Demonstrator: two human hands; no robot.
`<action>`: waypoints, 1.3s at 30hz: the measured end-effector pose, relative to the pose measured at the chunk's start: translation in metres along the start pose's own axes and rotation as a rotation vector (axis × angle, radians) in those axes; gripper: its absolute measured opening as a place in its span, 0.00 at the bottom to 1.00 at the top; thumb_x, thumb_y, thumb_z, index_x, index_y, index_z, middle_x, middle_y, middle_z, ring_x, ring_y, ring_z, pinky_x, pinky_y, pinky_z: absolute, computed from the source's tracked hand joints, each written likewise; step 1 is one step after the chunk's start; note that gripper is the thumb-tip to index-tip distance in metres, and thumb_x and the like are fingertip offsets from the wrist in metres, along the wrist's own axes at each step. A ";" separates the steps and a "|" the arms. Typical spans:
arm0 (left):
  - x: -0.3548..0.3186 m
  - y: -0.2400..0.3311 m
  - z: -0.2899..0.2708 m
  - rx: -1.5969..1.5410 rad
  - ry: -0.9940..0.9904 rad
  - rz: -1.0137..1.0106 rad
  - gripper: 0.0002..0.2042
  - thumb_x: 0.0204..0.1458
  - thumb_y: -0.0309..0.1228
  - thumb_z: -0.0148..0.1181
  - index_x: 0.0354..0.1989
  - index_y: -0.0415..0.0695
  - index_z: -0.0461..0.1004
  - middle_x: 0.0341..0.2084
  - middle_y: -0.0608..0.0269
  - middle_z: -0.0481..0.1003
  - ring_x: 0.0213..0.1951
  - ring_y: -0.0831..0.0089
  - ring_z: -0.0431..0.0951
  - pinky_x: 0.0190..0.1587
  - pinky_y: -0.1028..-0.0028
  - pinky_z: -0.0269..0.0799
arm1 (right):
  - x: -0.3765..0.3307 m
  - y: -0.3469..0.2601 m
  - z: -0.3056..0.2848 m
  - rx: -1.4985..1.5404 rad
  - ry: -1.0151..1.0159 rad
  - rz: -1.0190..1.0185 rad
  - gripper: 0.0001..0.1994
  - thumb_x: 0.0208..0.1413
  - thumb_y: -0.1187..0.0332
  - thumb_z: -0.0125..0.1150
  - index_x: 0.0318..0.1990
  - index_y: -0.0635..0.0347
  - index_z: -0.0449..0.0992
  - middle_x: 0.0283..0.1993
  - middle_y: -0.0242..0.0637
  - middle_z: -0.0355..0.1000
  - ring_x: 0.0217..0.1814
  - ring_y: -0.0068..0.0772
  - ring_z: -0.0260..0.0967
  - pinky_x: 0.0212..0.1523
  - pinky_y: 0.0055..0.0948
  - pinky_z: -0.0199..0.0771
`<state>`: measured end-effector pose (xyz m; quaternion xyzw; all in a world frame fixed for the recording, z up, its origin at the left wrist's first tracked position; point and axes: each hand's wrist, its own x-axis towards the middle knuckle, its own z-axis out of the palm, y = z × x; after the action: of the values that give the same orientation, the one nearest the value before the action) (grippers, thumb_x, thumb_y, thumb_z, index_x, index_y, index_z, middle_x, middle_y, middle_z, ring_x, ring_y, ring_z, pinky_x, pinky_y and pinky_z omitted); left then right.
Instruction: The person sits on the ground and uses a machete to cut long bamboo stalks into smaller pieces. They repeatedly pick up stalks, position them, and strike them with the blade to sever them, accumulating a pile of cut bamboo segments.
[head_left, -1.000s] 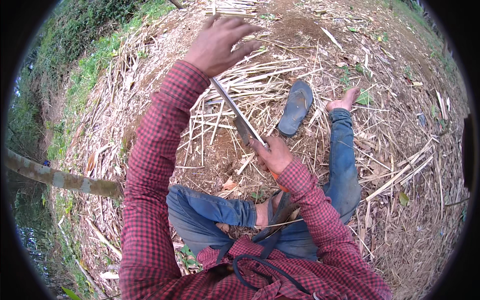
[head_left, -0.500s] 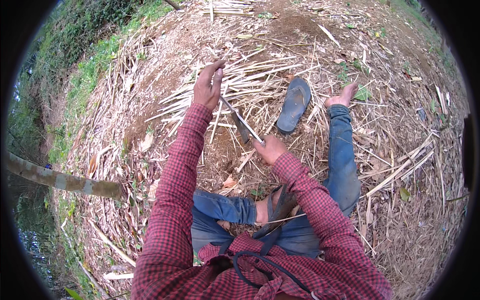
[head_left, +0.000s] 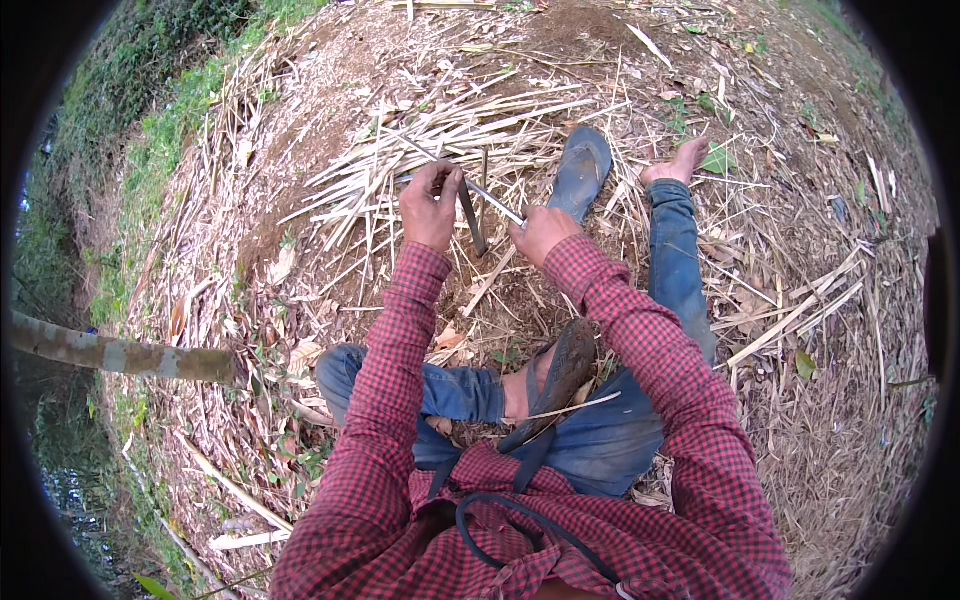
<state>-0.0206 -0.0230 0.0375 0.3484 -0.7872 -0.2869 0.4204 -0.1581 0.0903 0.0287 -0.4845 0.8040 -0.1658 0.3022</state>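
Note:
My right hand (head_left: pixel 545 232) is closed on the lower end of a thin, straight, pale rod (head_left: pixel 495 203), which slants up to the left. Farther along it, my left hand (head_left: pixel 430 207) has its fingers curled together around the rod, whose far end sticks out beyond them. Just right of the left hand, a dark flat blade-like piece (head_left: pixel 471 220) points down toward the ground; whether the hand touches it, I cannot tell. A narrow dark upright piece (head_left: pixel 484 180) shows behind the rod. Long pale split strips (head_left: pixel 470 140) lie in a loose pile beyond my hands.
An empty dark flip-flop (head_left: pixel 583 165) lies beyond my right hand, near my bare outstretched foot (head_left: pixel 680 162). My other foot, in a sandal (head_left: pixel 560 370), is folded close. A mottled trunk (head_left: pixel 130 355) juts in at left. Dry leaves and shavings (head_left: pixel 800 430) litter the ground.
My left hand has drawn back toward me and gone from outstretched fingers to curled around the rod. My right hand has moved slightly away from my body, and the rod has shifted with it.

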 end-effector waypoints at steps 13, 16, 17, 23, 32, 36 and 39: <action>-0.002 -0.025 0.000 -0.233 0.048 -0.035 0.07 0.53 0.27 0.55 0.40 0.41 0.74 0.34 0.61 0.77 0.36 0.74 0.77 0.37 0.76 0.74 | 0.049 0.025 0.043 -0.022 -0.234 -0.001 0.25 0.53 0.52 0.51 0.41 0.70 0.74 0.31 0.47 0.74 0.26 0.35 0.73 0.32 0.35 0.74; 0.007 -0.011 0.019 -0.149 -0.096 0.039 0.08 0.54 0.26 0.54 0.41 0.38 0.73 0.29 0.61 0.77 0.34 0.76 0.77 0.38 0.78 0.73 | 0.056 0.045 0.038 -0.437 -0.146 -0.125 0.23 0.52 0.53 0.51 0.45 0.64 0.74 0.43 0.52 0.73 0.46 0.41 0.72 0.49 0.35 0.71; 0.012 0.009 0.026 -0.011 -0.095 0.095 0.07 0.54 0.27 0.55 0.40 0.41 0.75 0.29 0.61 0.78 0.32 0.76 0.77 0.35 0.78 0.73 | 0.053 0.051 0.038 -0.421 -0.165 -0.075 0.23 0.53 0.53 0.50 0.45 0.65 0.74 0.42 0.51 0.73 0.44 0.40 0.72 0.48 0.35 0.72; 0.015 -0.012 0.023 -0.114 0.045 0.063 0.08 0.52 0.30 0.57 0.40 0.42 0.76 0.27 0.59 0.77 0.29 0.75 0.77 0.31 0.76 0.74 | 0.038 0.090 0.035 -0.290 -0.142 0.014 0.25 0.55 0.51 0.48 0.50 0.65 0.70 0.43 0.50 0.73 0.45 0.44 0.72 0.50 0.40 0.71; -0.032 -0.029 -0.053 -0.344 0.418 -0.116 0.10 0.55 0.29 0.54 0.42 0.38 0.73 0.30 0.63 0.75 0.33 0.79 0.74 0.35 0.79 0.72 | 0.017 0.097 0.044 -0.166 -0.171 0.009 0.26 0.53 0.50 0.49 0.51 0.62 0.70 0.44 0.51 0.73 0.46 0.43 0.71 0.52 0.38 0.70; -0.036 -0.007 -0.083 -0.369 0.612 -0.034 0.10 0.56 0.29 0.54 0.42 0.35 0.71 0.31 0.62 0.75 0.33 0.78 0.75 0.37 0.78 0.73 | 0.018 0.117 0.062 -0.189 -0.165 0.149 0.26 0.51 0.50 0.51 0.47 0.65 0.72 0.45 0.53 0.72 0.47 0.48 0.70 0.51 0.41 0.70; -0.037 0.004 -0.102 -0.308 0.610 -0.005 0.11 0.56 0.29 0.54 0.42 0.34 0.71 0.31 0.60 0.75 0.34 0.76 0.75 0.38 0.78 0.75 | 0.028 0.128 0.067 -0.152 -0.112 0.157 0.27 0.51 0.49 0.50 0.47 0.67 0.72 0.45 0.52 0.72 0.48 0.47 0.70 0.52 0.40 0.68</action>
<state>0.0809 -0.0078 0.0726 0.3526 -0.5717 -0.2857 0.6835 -0.2115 0.1281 -0.1028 -0.4500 0.8316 -0.0528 0.3212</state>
